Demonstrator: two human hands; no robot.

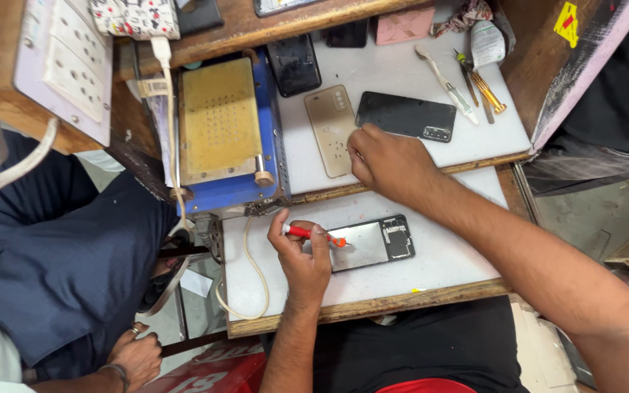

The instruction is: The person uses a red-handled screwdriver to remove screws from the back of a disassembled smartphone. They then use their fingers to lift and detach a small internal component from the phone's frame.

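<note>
Screwdriver (314, 234) in left hand (302, 258), near phone frame (370, 245) edge

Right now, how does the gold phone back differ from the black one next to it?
The gold back is pale and matte; the black back is dark and glossy. The gold one lies roughly lengthwise up the table, the black one lies crosswise. The right hand rests over the gold one's lower edge and by the black one's near edge. Both lie flat on the white table, camera cutouts showing.
</note>
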